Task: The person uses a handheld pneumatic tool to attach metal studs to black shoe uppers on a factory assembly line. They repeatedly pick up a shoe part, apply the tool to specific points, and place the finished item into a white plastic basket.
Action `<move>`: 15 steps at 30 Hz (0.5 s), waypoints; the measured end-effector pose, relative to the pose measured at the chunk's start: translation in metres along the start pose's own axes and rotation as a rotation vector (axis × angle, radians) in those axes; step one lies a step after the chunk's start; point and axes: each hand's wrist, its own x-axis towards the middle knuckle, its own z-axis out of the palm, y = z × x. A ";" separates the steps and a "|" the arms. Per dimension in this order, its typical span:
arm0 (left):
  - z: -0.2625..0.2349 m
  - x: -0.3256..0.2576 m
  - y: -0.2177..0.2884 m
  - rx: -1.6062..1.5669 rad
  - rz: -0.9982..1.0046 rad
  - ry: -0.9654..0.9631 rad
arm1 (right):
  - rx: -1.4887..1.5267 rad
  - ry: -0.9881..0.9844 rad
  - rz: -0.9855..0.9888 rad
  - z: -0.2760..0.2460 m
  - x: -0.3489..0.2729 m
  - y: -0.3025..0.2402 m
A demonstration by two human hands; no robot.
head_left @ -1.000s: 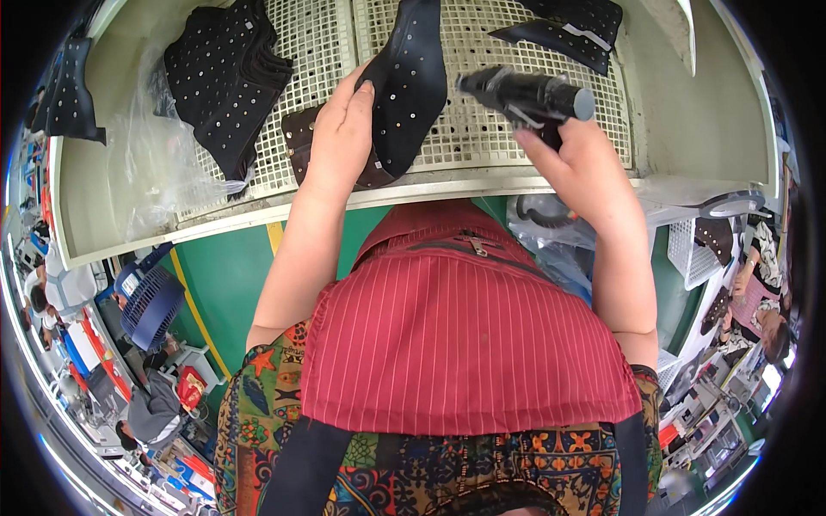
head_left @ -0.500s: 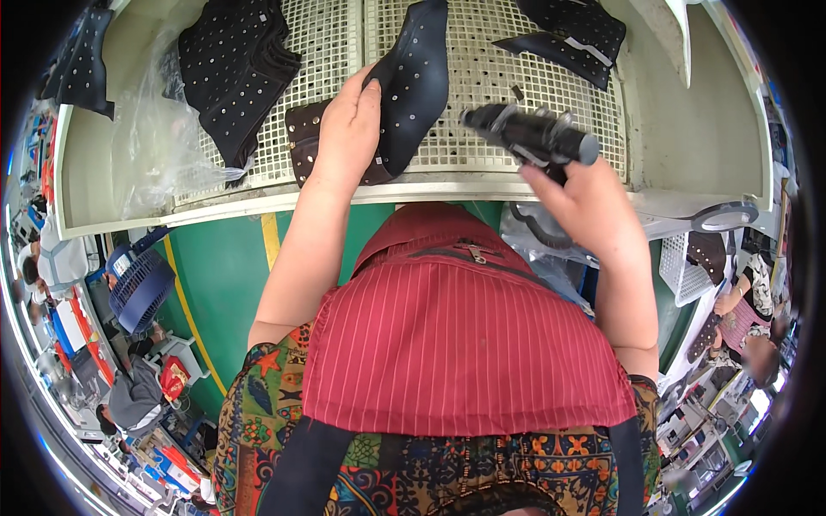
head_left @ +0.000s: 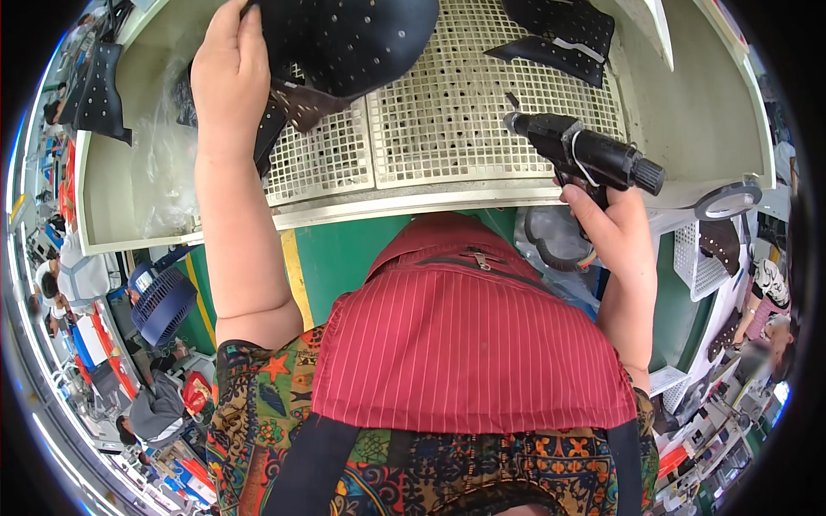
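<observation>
My left hand (head_left: 231, 86) pinches the edge of a black sheet-like piece with silvery studs (head_left: 361, 39), at the upper left of the bench. The piece is spread and curved, and a brown underside with studs (head_left: 303, 107) shows at its lower edge. In my right hand (head_left: 621, 219) is a black pistol-shaped tool (head_left: 594, 155), its fingers wrapped round the grip. The tool's narrow nozzle points left over the grid, apart from the studded piece. More studded material partly hides behind my left hand.
The pale tray-like bench has a plastic grid floor (head_left: 447, 142) and a raised front rim (head_left: 387, 199). Cut black studded pieces (head_left: 568, 39) lie at the far right, another (head_left: 99, 95) hangs over the left wall. Clear plastic film (head_left: 163, 172) lies left. A blue fan (head_left: 163, 305) stands below left.
My left hand has moved left and away from me, carrying the studded piece, which has swung out wider. The tool in my right hand has shifted slightly right and nearer.
</observation>
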 end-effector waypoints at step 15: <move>0.069 -0.093 -0.003 -0.317 -0.232 -0.212 | -0.059 -0.066 -0.069 0.022 -0.005 -0.004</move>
